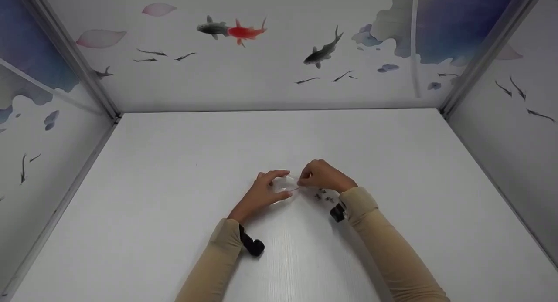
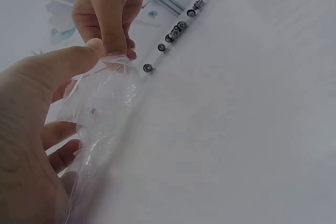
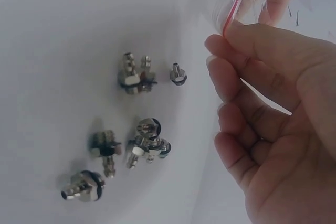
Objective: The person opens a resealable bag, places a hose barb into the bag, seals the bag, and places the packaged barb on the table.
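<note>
A clear plastic zip bag with a red line along its opening is between my two hands. My left hand holds the bag from the left, thumb near its top edge and fingers curved along the far side. At the bag's mouth, my right hand pinches the edge between thumb and index finger, beside the red line. Several small metal barbed fittings with dark rings lie loose on the white table, just below the right hand.
The white tabletop stretches out on all sides. Printed panels with fish and petals stand along its back and both sides, with metal posts at the corners.
</note>
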A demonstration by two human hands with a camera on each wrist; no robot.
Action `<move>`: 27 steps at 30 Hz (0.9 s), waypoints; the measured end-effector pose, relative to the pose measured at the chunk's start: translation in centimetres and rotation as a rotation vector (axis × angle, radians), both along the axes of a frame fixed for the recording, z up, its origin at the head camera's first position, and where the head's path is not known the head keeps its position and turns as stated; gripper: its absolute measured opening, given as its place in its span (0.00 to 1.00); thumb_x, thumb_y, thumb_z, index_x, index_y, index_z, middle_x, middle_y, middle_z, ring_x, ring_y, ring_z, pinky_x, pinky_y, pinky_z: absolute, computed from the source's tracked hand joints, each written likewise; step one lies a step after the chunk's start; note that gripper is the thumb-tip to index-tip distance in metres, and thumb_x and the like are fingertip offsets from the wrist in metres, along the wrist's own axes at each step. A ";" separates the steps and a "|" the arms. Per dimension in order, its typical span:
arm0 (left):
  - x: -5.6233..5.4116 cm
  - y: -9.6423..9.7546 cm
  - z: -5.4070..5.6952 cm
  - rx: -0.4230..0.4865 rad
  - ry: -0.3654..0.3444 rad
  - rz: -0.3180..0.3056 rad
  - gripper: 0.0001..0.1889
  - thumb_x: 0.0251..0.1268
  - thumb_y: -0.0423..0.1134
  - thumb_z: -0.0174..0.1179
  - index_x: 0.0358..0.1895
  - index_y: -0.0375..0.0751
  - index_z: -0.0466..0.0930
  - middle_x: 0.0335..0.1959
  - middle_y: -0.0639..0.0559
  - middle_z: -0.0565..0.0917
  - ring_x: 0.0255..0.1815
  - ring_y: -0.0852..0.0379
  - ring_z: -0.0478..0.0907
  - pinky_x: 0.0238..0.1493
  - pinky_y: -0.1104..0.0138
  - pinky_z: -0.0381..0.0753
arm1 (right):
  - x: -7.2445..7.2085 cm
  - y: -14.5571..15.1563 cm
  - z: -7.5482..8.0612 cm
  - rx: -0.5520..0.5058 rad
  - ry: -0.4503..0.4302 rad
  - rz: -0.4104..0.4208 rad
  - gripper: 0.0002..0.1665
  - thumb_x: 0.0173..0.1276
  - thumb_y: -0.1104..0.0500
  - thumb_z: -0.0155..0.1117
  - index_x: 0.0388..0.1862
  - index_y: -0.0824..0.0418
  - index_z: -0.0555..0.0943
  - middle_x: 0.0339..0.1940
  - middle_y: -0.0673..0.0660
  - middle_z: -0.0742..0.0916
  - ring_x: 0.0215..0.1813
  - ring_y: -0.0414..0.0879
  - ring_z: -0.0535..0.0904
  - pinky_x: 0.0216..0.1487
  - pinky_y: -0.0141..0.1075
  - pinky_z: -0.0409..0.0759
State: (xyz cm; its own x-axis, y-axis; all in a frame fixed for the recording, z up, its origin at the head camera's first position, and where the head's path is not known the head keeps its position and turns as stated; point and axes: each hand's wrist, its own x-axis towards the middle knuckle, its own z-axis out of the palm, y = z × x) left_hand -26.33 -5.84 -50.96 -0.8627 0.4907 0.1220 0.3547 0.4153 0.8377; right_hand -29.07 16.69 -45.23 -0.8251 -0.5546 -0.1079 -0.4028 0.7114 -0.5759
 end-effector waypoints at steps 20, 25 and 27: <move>0.2 0.4 0.1 -0.009 -0.063 0.056 0.35 0.53 0.55 0.69 0.67 0.57 0.70 0.58 0.51 0.75 0.53 0.51 0.67 0.66 0.47 0.58 | 0.0 3.3 0.5 0.073 0.180 0.065 0.10 0.65 0.66 0.64 0.44 0.64 0.86 0.43 0.58 0.86 0.49 0.53 0.78 0.51 0.45 0.78; 0.1 0.4 -0.1 -0.015 -0.037 0.044 0.35 0.52 0.54 0.71 0.66 0.56 0.71 0.55 0.51 0.77 0.49 0.53 0.66 0.60 0.52 0.63 | -0.2 4.1 0.3 0.127 0.147 0.044 0.10 0.65 0.66 0.64 0.45 0.63 0.86 0.44 0.57 0.87 0.50 0.51 0.79 0.53 0.44 0.78; 0.1 0.4 -0.2 -0.012 -0.033 0.040 0.35 0.51 0.54 0.71 0.66 0.56 0.71 0.54 0.51 0.77 0.49 0.54 0.66 0.59 0.53 0.64 | -0.3 4.3 0.2 0.145 0.130 0.045 0.10 0.65 0.66 0.64 0.45 0.62 0.86 0.45 0.57 0.87 0.50 0.50 0.80 0.54 0.44 0.78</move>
State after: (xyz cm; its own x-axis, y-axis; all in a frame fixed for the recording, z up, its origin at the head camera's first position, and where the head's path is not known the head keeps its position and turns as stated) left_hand -26.25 -5.41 -51.11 -0.8849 0.4574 0.0877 0.3104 0.4389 0.8432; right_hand -29.37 20.98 -44.99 -0.8121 -0.5775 -0.0833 -0.5004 0.7627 -0.4098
